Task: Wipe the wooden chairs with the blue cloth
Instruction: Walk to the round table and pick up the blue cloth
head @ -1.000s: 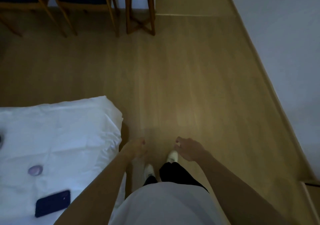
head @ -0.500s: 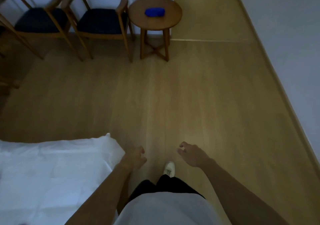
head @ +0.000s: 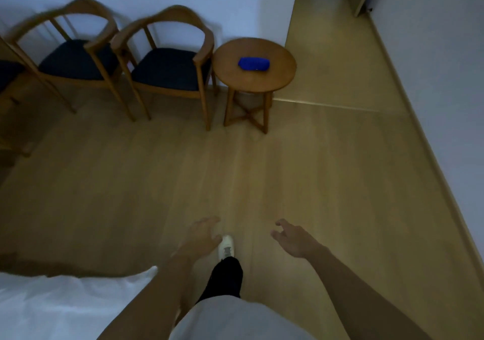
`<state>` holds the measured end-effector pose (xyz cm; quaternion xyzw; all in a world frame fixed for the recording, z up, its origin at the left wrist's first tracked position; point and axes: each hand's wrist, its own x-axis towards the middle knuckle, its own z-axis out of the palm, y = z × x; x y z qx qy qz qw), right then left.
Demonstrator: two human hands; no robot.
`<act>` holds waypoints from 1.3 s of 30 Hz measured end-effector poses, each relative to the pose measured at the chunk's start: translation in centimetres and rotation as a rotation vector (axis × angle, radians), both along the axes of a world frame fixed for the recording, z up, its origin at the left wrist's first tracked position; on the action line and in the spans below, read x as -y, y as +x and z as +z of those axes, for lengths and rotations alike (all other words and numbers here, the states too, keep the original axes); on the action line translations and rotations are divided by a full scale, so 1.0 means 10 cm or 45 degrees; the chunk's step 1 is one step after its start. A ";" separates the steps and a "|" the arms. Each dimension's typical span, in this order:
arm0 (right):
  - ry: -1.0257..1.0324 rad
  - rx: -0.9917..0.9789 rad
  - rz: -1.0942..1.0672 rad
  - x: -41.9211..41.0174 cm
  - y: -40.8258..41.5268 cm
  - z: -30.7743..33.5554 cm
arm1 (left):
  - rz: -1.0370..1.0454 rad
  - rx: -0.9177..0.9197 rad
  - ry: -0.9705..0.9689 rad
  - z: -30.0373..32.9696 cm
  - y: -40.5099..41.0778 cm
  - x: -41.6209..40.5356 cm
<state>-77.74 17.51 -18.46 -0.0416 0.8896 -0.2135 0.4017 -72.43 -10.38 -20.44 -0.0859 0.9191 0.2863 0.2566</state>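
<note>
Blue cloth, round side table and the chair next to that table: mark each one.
blue cloth [head: 253, 64]: head view, middle of the folded bundle.
round side table [head: 280, 77]: head view, bare tabletop.
chair [head: 167, 68]: head view, dark seat cushion.

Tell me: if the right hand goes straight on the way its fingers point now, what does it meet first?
Probably nothing nearby: the right hand points over bare floor. Further along stands the round table, though depth is unclear.

Wooden chairs [head: 167, 59], matt wood floor [head: 314, 172]
</note>
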 end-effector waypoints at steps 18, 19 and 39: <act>-0.030 -0.090 -0.045 0.73 -3.07 0.03 | -0.386 0.051 -0.257 0.00 -3.49 0.67; -0.042 -0.091 -0.054 0.75 -3.28 0.01 | -0.392 0.060 -0.271 -0.01 -3.69 0.69; -0.132 0.026 0.054 1.29 -7.11 -0.10 | -0.104 0.042 -0.038 -0.03 -6.84 1.15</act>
